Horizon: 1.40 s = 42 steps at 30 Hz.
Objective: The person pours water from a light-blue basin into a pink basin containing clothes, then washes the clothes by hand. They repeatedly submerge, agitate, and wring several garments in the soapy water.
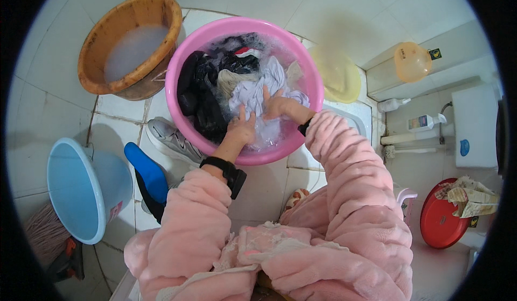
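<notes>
A pink basin (180,119) of sudsy water stands on the tiled floor in front of me. Both my hands are inside it, on a wet pale lavender garment (273,76). My left hand (240,128) grips the garment's near left side, its fingertips sunk in the folds. My right hand (278,107) holds the same garment from the right, thumb up and the other fingers partly hidden by cloth and water. Dark clothes (207,107) fill the basin's left side, and a beige cloth (230,81) lies beside the lavender garment. Black bands circle both my wrists.
A wooden tub (89,58) of cloudy water stands at the far left. Nearer are a light blue bucket (116,180), a grey shoe (175,140), a blue insole (148,171) and a mop (46,236). To the right are a yellow basin (347,80), a red lid (441,220) and bottles.
</notes>
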Each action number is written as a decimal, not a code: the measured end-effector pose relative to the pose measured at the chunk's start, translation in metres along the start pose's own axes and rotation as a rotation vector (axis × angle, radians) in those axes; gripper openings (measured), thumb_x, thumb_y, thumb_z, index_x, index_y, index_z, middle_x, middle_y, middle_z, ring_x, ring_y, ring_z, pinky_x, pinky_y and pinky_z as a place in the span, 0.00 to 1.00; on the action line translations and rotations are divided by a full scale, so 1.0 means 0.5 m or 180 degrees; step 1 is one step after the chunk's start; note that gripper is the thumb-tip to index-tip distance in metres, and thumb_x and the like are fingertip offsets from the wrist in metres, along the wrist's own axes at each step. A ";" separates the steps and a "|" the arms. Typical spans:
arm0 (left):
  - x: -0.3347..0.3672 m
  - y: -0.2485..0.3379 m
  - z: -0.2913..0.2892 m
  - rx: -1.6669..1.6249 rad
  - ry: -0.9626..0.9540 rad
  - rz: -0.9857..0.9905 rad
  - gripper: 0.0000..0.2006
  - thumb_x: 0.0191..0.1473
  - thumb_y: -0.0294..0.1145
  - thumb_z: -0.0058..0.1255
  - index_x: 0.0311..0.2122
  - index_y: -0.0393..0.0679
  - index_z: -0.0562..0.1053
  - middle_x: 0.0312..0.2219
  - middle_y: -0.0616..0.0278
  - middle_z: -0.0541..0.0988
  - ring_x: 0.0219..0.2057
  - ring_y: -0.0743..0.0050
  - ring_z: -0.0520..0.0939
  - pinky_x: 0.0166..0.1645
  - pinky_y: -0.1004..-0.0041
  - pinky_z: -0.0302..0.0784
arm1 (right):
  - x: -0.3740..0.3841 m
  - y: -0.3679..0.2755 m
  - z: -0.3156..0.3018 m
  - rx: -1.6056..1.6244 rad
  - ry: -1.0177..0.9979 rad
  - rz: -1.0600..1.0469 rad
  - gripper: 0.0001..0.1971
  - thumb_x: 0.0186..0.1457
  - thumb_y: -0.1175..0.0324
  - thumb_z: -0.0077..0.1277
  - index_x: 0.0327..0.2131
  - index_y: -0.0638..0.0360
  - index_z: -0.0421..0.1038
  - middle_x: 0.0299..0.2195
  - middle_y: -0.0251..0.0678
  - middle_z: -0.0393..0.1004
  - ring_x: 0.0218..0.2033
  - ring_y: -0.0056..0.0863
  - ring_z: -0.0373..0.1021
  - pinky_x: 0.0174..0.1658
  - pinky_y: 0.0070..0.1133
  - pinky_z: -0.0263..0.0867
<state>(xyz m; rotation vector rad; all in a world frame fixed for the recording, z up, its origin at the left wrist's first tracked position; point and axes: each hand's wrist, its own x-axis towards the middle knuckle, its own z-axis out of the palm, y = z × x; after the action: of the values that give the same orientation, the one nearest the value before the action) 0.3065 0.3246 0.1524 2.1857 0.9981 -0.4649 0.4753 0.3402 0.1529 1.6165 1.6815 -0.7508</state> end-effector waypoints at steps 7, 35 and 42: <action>0.075 -0.061 0.044 -0.0092 -0.0012 0.0026 0.23 0.40 0.38 0.55 0.46 0.46 0.72 0.48 0.49 0.70 0.49 0.55 0.73 0.52 0.62 0.67 | 0.117 0.019 0.087 0.0156 0.0046 -0.0359 0.21 0.44 0.57 0.53 0.42 0.56 0.74 0.48 0.52 0.67 0.48 0.42 0.67 0.52 0.33 0.61; 0.024 0.058 -0.096 -0.6608 0.1194 0.0520 0.25 0.52 0.49 0.49 0.49 0.43 0.66 0.42 0.59 0.74 0.45 0.64 0.74 0.49 0.65 0.70 | -0.159 -0.052 -0.133 0.2104 0.4242 -0.0571 0.15 0.49 0.57 0.48 0.20 0.58 0.71 0.22 0.48 0.72 0.27 0.45 0.71 0.29 0.35 0.65; 0.002 0.051 -0.089 -0.1795 0.2797 0.0274 0.27 0.45 0.35 0.55 0.51 0.39 0.63 0.46 0.45 0.70 0.47 0.47 0.71 0.50 0.62 0.65 | -0.070 0.153 -0.024 0.1975 0.2773 0.0344 0.22 0.47 0.49 0.48 0.32 0.62 0.73 0.30 0.52 0.74 0.34 0.47 0.72 0.39 0.35 0.66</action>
<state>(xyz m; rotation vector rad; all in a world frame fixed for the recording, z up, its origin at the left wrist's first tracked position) 0.3286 0.3447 0.1944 1.8659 1.2547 0.8089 0.5503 0.3333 0.1917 2.7283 2.0058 -0.5675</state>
